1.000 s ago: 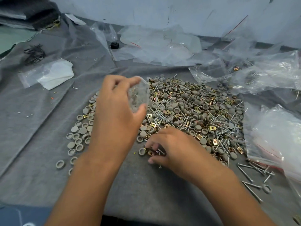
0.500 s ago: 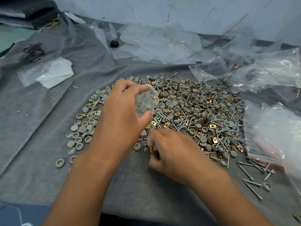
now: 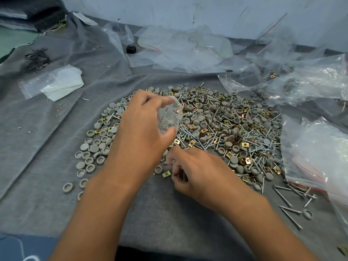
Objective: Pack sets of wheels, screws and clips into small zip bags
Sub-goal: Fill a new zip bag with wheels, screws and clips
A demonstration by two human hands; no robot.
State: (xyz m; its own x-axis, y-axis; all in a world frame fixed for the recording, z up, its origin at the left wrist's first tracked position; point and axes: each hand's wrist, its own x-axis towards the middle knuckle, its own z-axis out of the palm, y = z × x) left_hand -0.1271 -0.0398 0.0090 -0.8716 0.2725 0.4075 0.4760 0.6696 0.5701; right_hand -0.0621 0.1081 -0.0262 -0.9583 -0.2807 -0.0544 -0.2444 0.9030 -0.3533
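Since a second ago, both hands have drifted little: the left hand [image 3: 139, 136] stays raised over the near-left part of the heap, and the right hand [image 3: 195, 172] has curled tighter at the heap's near edge. Left fingers and thumb pinch a small clear zip bag [image 3: 169, 115], held upright above the mixed pile [image 3: 216, 125] of grey wheels, screws and brass clips. Just right and lower, the right hand's curled fingers hold a few screws [image 3: 183, 175] against the grey cloth [image 3: 160, 213], directly below the bag. Filled bags [image 3: 316, 159] lie far right.
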